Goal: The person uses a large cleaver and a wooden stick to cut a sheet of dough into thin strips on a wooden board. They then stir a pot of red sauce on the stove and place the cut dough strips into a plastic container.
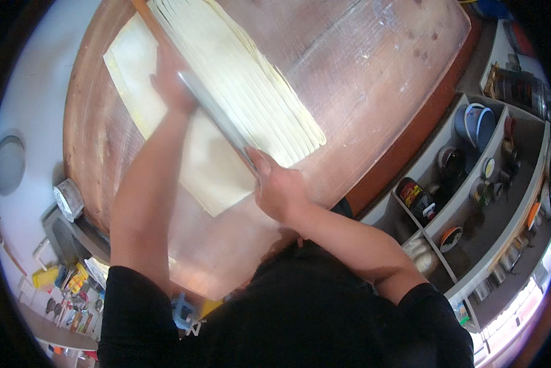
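Note:
My right hand (281, 189) grips the near end of a long-bladed knife (216, 120), its handle mostly hidden in my fingers. The blade lies slantwise along the dough. Further up, my left hand (174, 85) holds down a slim wooden rod (147, 17), which runs along the same line as the blade. To the right of the blade, pale layered dough is cut into several long parallel strips (257, 92). On the left, an uncut dough sheet (218, 168) reaches out from under the rod and past my left forearm. Both lie on a large wooden board (376, 78).
Beyond the board's right edge, a shelf unit (482, 198) holds a blue-grey bucket (475, 124), a dark bottle (413, 198) and bowls. A metal tin (68, 200) stands at the board's left edge. Assorted items (75, 294) crowd the lower left.

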Tool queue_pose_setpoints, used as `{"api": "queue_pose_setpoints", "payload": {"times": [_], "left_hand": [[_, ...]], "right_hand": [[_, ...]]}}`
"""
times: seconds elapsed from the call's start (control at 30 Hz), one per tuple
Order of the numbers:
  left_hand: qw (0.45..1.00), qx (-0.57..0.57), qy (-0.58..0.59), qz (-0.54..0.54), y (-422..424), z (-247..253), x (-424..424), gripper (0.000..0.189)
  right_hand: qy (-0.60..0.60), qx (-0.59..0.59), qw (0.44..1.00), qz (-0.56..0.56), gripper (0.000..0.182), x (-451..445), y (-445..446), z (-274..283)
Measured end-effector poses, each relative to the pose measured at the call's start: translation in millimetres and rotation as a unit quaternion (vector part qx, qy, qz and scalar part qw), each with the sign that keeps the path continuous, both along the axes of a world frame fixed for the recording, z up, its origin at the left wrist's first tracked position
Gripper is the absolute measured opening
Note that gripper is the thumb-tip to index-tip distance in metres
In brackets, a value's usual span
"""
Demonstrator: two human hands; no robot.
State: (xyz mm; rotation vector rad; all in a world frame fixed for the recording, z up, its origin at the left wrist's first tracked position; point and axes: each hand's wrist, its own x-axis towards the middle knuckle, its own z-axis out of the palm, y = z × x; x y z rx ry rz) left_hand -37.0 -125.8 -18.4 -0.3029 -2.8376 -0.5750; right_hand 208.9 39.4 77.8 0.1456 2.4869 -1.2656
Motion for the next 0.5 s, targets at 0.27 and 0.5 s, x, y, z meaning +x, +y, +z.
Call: {"api": "queue_pose_setpoints", "payload": {"times": [0.27, 0.5], "left_hand": [[0.999, -0.018, -0.021, 0.023, -10, -2, -27, 0.057], [0.994, -0.016, -0.091, 0.056, 10, 26, -52, 0.057]], "right_hand": [[0.044, -0.01, 0.998, -0.033, 0.043, -27, -6, -3], [0.047, -0.025, 0.998, -0.038, 0.045, -46, -9, -11]]}}
